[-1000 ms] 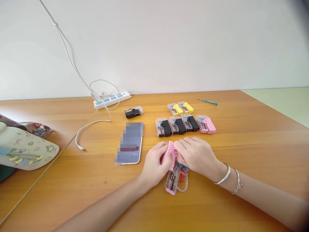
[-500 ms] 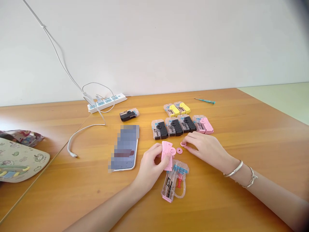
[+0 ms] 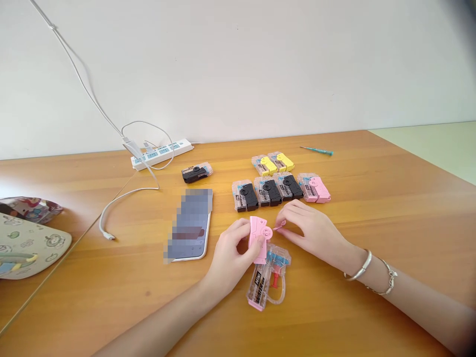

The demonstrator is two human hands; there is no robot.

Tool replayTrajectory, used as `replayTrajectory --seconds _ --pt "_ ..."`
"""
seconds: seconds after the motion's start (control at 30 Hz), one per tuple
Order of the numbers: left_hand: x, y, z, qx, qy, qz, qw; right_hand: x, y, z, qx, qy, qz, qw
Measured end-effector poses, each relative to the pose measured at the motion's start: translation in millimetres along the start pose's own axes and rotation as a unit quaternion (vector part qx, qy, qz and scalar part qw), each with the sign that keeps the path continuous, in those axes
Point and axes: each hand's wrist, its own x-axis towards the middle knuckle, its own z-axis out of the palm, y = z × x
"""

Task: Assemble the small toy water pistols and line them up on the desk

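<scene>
My left hand point(image 3: 234, 245) is closed around a pink plastic casing point(image 3: 257, 227) that has a round hub on its right side. Just right of that hub, the thumb and fingers of my right hand point(image 3: 312, 228) pinch a small pink ring point(image 3: 278, 226), tilted on edge; whether a second ring is with it I cannot tell. Below the casing lies a clear mini water gun point(image 3: 260, 285) with blue inner parts, a red trigger and a pink base. The casing and my left fingers overlap its upper end.
Behind my hands lie several black water guns point(image 3: 269, 191), a pink one point(image 3: 317, 188) and two yellow ones point(image 3: 273, 163). A further black one point(image 3: 197, 171) lies left. A phone point(image 3: 191, 225), power strip point(image 3: 163, 154), white cable point(image 3: 111, 210), screwdriver point(image 3: 318, 150) and patterned bag point(image 3: 33, 245) surround them.
My right hand has moved slightly left towards the casing, lifting a pink ring that now stands tilted. The ring lying flat on the table no longer shows. My left hand keeps its hold.
</scene>
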Motion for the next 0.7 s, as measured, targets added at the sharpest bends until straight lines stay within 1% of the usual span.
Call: replayTrajectory --seconds 0.07,0.17,0.27,0.33,0.4,0.47,0.53,0.63,0.7 --pt "0 0 -0.2 -0.006 0.001 0.002 1.000 -1 -6 -3 0.078 0.023 0.029 0.996" --pt "-1 -1 -0.5 -0.005 0.004 0.002 1.000 -3 -17 -6 0.189 0.037 0.048 0.980" --pt "0 0 -0.1 0.004 0.002 0.009 1.000 -6 -25 -4 0.230 0.049 0.047 0.971" --pt "0 0 0.3 0.016 -0.001 0.019 1.000 -8 -28 -1 0.231 0.072 0.039 0.969" --pt "0 0 0.4 0.025 -0.008 0.025 0.999 -9 -29 2 0.222 0.108 0.020 0.969" --pt "0 0 0.3 0.033 -0.016 0.024 0.999 -10 -29 5 0.195 0.148 -0.015 0.969" --pt "0 0 0.1 0.032 -0.017 0.026 0.999 -11 -29 7 0.148 0.178 -0.070 0.970" --pt "-1 0 0.2 0.016 -0.017 0.027 0.999 -11 -27 9 0.074 0.198 -0.138 0.968" --pt "-1 0 0.4 0.008 -0.022 0.027 0.999 -11 -26 10 0.044 0.202 -0.150 0.967"
